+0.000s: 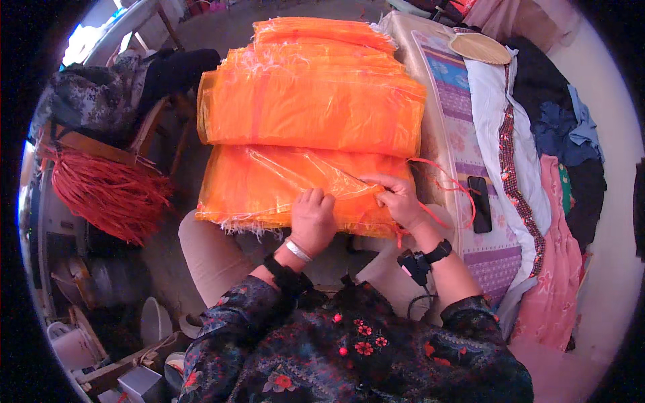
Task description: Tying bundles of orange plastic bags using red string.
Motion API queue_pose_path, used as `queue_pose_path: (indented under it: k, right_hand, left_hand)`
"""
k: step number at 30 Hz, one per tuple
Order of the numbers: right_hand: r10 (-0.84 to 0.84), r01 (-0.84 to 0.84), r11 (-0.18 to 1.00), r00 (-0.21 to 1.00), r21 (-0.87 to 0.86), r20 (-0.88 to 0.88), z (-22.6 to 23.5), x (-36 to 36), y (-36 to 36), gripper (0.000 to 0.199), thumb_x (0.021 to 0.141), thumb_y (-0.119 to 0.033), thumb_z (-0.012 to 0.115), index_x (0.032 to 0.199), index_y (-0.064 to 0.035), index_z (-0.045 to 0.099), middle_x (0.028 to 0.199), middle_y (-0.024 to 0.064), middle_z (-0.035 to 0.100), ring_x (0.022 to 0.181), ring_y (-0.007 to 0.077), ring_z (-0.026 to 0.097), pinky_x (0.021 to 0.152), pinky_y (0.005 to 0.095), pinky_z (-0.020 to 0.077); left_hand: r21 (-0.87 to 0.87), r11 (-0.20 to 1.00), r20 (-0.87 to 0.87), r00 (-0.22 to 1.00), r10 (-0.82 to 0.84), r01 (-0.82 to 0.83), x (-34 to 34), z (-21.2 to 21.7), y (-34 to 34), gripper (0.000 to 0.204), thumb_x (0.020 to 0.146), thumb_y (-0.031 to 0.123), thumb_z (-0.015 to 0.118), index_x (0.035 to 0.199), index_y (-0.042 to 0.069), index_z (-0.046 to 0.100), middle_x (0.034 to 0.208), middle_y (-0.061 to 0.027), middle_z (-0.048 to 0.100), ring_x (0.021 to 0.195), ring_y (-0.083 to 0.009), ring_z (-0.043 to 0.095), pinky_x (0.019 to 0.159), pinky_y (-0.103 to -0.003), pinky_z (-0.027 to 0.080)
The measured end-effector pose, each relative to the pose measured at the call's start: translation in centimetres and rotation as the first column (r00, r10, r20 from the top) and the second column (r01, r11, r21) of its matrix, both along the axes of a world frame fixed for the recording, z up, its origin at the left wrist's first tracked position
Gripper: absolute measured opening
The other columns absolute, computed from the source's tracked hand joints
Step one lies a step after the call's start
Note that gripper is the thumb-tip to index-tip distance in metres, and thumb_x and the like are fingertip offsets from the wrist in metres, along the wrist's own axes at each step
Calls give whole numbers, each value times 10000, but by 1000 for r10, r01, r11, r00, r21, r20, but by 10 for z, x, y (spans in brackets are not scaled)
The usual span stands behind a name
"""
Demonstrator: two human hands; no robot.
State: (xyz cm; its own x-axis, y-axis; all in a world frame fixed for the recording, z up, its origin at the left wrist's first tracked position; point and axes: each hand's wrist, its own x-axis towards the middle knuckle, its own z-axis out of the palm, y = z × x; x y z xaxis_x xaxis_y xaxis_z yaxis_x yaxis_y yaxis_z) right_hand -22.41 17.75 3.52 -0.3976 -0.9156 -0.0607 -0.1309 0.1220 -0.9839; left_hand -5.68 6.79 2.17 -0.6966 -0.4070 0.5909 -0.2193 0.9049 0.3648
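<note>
A thick stack of orange mesh bags lies across my lap, folded in layers, with frayed white threads along the near edge. My left hand is closed on the near part of the top orange mesh bag, its fingers curled and the fingertips partly hidden. To its right, my right hand pinches the same bag, and creases run through the mesh between the two hands. A thin red cord loops out from the stack's right side and passes close to my right hand.
On my right is a bed or bench with a patterned cover, holding a black phone, a woven fan and clothes. On my left, a bundle of red strings hangs from a wooden seat. A white bucket stands lower left.
</note>
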Motion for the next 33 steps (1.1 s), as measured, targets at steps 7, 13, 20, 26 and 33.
queue_pose_path:
  k: [7, 13, 20, 26, 33]
  right_hand:
    - [210, -232, 973, 836, 21, -507, 3, -13, 13, 363, 739, 11, 443, 1068, -54, 582, 723, 80, 583, 552, 88, 469, 532, 222, 393]
    - [261, -203, 964, 847, 172, -464, 10, 19, -43, 402, 716, 51, 407, 1064, -50, 582, 778, 133, 601, 638, 109, 552, 579, 235, 424]
    - [220, -252, 966, 912, -51, -346, 22, 9, -44, 423, 679, 59, 398, 1024, -65, 610, 732, 90, 611, 633, 103, 543, 569, 240, 424]
    - [271, -260, 962, 840, 90, -471, 17, 28, -60, 369, 701, 35, 428, 1002, -66, 617, 813, 119, 625, 714, 134, 584, 645, 264, 452]
    - [289, -292, 956, 949, -5, -126, 16, 24, -89, 377, 678, 52, 407, 970, -34, 629, 808, 82, 648, 714, 113, 580, 637, 240, 449]
  left_hand:
    - [81, 996, -15, 999, 35, -34, -2, 12, 4, 149, 545, 27, 528, 688, 48, 492, 664, -99, 456, 580, -281, 491, 510, -375, 391]
    - [23, 999, 12, 999, 32, -33, -16, 10, 9, 195, 553, 67, 549, 743, 47, 506, 685, -100, 462, 624, -258, 501, 530, -357, 388]
    - [-58, 977, 3, 978, 207, -206, 34, 12, -38, 166, 557, 47, 531, 720, 48, 500, 701, -106, 440, 671, -274, 478, 530, -369, 380]
    - [58, 989, -79, 987, 139, -134, 8, 17, -22, 184, 568, -15, 507, 740, 51, 514, 649, -98, 444, 582, -286, 476, 491, -376, 385]
    - [37, 982, -147, 971, 190, -186, 20, 20, -32, 312, 593, 32, 522, 905, 12, 539, 827, -127, 491, 774, -287, 489, 669, -378, 388]
